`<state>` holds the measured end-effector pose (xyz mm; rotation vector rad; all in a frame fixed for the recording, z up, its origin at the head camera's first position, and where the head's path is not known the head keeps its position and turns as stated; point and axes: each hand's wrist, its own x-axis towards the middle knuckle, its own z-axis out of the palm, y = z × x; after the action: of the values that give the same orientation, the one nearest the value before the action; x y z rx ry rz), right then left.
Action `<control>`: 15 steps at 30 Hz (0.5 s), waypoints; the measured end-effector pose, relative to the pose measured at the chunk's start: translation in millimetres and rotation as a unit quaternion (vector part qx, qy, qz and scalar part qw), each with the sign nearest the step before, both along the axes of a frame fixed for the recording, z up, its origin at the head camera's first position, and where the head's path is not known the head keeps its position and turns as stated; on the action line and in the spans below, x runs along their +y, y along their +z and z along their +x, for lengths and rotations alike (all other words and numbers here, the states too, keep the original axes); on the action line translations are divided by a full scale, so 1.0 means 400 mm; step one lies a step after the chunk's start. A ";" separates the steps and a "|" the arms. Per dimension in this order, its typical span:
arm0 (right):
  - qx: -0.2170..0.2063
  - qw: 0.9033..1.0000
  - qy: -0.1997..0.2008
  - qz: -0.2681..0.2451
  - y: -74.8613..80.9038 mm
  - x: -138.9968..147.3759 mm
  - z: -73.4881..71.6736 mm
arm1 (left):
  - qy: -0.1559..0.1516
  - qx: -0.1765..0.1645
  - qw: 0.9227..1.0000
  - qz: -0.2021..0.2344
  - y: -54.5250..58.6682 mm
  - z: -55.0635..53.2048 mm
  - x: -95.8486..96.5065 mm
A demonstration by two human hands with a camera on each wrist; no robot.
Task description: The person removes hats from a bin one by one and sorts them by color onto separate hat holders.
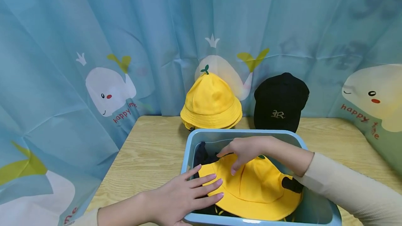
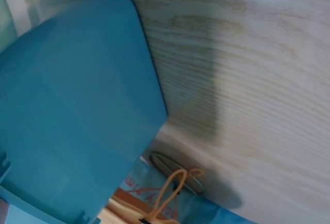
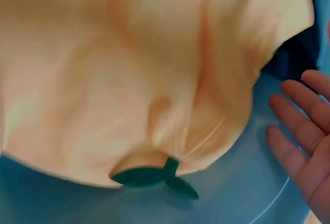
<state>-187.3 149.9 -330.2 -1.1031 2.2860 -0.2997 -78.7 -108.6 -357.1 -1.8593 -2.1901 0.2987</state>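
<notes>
A yellow bucket hat with a green sprout on its crown lies on its side in the light-blue plastic bin. My left hand reaches over the bin's left wall, its fingers spread and straight over the hat's brim. Inside the bin, my right hand hovers over the far side of the hat, fingers loosely extended. The right wrist view shows those fingers beside the hat, gripping nothing. Dark cloth is partly hidden beneath the hat at the bin's left.
Behind the bin, a second yellow bucket hat and a black baseball cap stand on the wooden table. A printed blue curtain hangs behind the table. In the left wrist view, an orange cord dangles near the bin.
</notes>
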 end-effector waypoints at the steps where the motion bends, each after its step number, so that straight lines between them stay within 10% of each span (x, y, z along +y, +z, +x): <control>1: 0.002 1.000 -0.004 0.015 -0.001 -0.003 -0.001 | 0.001 0.000 1.000 -0.001 0.001 0.000 0.000; 15: 0.011 0.993 -0.074 0.088 -0.030 0.007 -0.011 | -0.006 0.001 1.000 -0.004 0.004 0.000 0.000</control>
<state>-191.6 152.8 -342.0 -0.8552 2.3663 -0.1394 -78.8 -108.8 -355.7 -1.8753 -2.1793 0.3066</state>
